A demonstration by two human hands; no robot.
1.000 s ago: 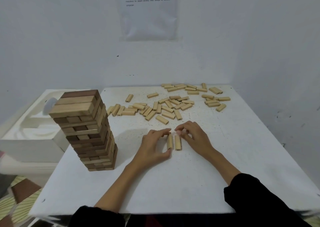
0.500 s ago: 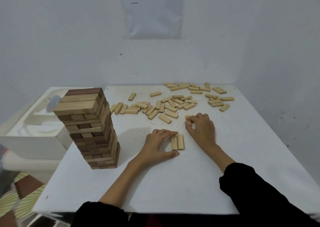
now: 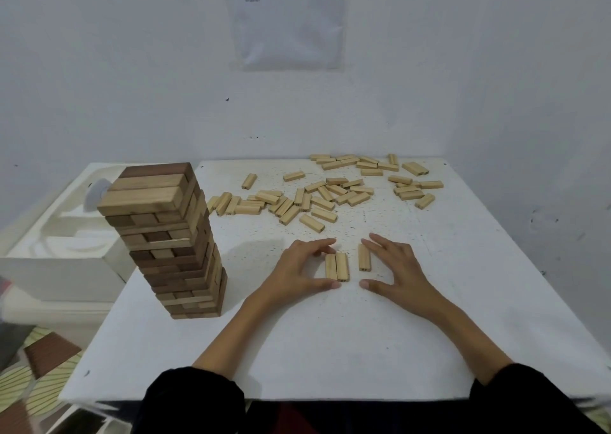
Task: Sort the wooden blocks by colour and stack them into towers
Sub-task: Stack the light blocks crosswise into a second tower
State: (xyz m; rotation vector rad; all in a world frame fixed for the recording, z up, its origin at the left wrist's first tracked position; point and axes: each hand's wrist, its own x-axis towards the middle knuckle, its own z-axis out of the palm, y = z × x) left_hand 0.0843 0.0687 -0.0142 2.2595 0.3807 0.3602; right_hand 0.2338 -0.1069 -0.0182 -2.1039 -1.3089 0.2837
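Observation:
Two light wooden blocks (image 3: 337, 266) lie side by side on the white table (image 3: 330, 351). My left hand (image 3: 299, 271) frames them, fingertips touching their far end and thumb near their close end. A third light block (image 3: 364, 257) lies just to the right, a small gap away. My right hand (image 3: 396, 268) is spread beside it, a fingertip at its far end, thumb on the table. A tall tower of mixed dark and light blocks (image 3: 172, 238) stands at the left. Several loose light blocks (image 3: 324, 195) are scattered at the back.
A white moulded tub (image 3: 66, 235) stands beside the table's left edge. White walls close the back and right sides; a paper sheet (image 3: 287, 20) hangs on the back wall. A patterned floor (image 3: 39, 374) shows at lower left.
My right hand reached back to the loose blocks, came forward again and set a third light block to the right of the pair. My left hand stayed at the pair.

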